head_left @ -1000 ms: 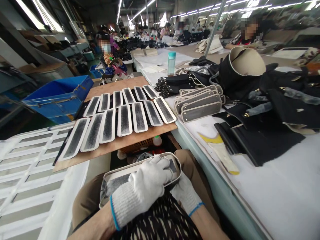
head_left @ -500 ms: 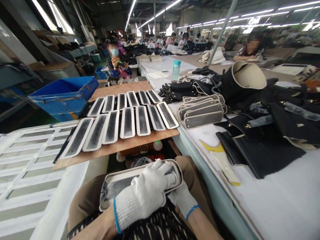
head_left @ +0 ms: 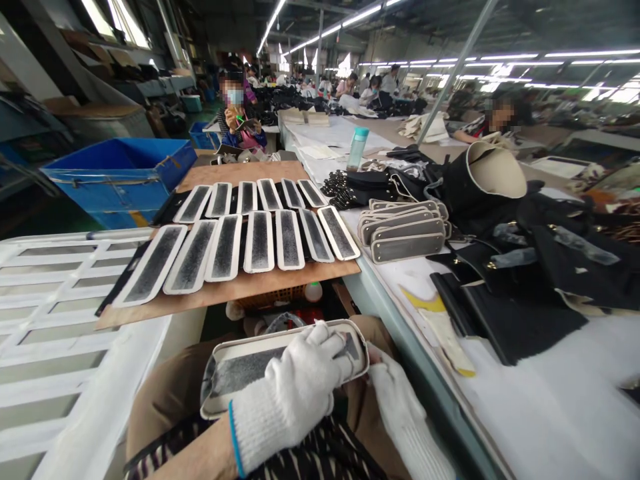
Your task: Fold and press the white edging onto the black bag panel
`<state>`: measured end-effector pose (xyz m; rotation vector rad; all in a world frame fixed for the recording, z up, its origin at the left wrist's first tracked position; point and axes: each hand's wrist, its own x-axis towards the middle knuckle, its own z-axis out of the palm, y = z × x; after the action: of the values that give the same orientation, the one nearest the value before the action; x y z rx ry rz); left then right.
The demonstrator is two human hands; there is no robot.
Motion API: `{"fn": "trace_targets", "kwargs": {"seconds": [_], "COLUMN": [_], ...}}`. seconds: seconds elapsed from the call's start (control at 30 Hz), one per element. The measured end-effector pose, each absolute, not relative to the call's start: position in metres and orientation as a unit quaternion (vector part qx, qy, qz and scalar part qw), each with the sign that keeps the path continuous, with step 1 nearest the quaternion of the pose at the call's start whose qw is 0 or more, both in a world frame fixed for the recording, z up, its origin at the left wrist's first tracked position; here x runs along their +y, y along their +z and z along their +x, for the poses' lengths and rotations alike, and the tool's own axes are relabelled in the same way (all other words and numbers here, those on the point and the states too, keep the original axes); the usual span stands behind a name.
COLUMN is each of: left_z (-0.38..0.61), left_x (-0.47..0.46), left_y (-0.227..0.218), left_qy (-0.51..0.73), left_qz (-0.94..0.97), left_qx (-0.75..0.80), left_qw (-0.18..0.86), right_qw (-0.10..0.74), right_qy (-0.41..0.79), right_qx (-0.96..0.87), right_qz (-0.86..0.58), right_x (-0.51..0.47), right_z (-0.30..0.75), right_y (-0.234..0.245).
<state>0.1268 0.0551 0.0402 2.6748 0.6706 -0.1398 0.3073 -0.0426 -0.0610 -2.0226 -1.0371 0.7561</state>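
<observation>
On my lap lies an oblong cream-edged panel (head_left: pixel 240 370) with a dark grey centre. My left hand (head_left: pixel 293 393), in a white knit glove, rests on top of it, and the fingers curl over its right half. My right hand (head_left: pixel 400 413), also gloved, lies beside the panel's right end with its fingers stretched out. The fingertips touch that end near the table edge. Just ahead, a brown board (head_left: pixel 240 290) carries two rows of several similar panels (head_left: pixel 260 240).
A stack of similar panels (head_left: pixel 405 233) sits on the white table (head_left: pixel 550 400) at right, with black fabric pieces (head_left: pixel 520 313), a cream-lined black bag (head_left: pixel 480 180) and a teal bottle (head_left: pixel 357 148). White slotted racks (head_left: pixel 60 300) stand left, a blue bin (head_left: pixel 120 177) beyond. Other people work further back.
My right hand has slid out from under the panel's right end and now lies stretched beside it. My left hand stays on top. The view has tilted slightly.
</observation>
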Motion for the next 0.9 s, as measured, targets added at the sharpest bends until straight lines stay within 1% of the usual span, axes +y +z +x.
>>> {"fn": "trace_targets", "kwargs": {"seconds": [0.1,0.2,0.27,0.37,0.43,0.5,0.6,0.7,0.77,0.83,0.9], "left_z": [0.128,0.131,0.133,0.134,0.134,0.134,0.133,0.133,0.135,0.137,0.139], "left_x": [0.053,0.053,0.053,0.053,0.052,0.049,0.046,0.046,0.047,0.048,0.049], "left_y": [0.041,0.048,0.053,0.055,0.052,0.046,0.035,0.03,0.034,0.041,0.047], "left_qy": [-0.055,-0.077,-0.084,-0.091,-0.094,-0.097,-0.085,-0.051,-0.065,-0.104,-0.125], "left_qz": [0.948,0.949,0.948,0.949,0.951,0.95,0.943,0.956,0.958,0.947,0.941], "left_qx": [0.247,0.244,0.245,0.241,0.242,0.25,0.276,0.254,0.244,0.259,0.264], "left_qw": [0.193,0.185,0.187,0.182,0.169,0.163,0.162,0.136,0.138,0.157,0.169], "right_qw": [0.328,0.292,0.259,0.185,0.129,0.094,0.083,0.09,0.094,0.092,0.1], "right_qy": [0.315,0.306,0.274,0.214,0.17,0.125,0.066,0.047,0.056,0.071,0.102], "right_qx": [-0.363,-0.374,-0.395,-0.437,-0.465,-0.495,-0.539,-0.568,-0.573,-0.558,-0.54], "right_qz": [-0.814,-0.825,-0.838,-0.854,-0.859,-0.855,-0.836,-0.816,-0.812,-0.821,-0.829], "right_x": [-0.038,-0.032,-0.027,-0.021,-0.018,-0.017,-0.019,-0.021,-0.021,-0.019,-0.018], "right_z": [0.311,0.306,0.3,0.292,0.288,0.287,0.286,0.287,0.287,0.286,0.285], "right_y": [-0.032,-0.012,-0.005,0.0,0.003,0.006,0.009,0.009,0.007,0.005,0.006]}}
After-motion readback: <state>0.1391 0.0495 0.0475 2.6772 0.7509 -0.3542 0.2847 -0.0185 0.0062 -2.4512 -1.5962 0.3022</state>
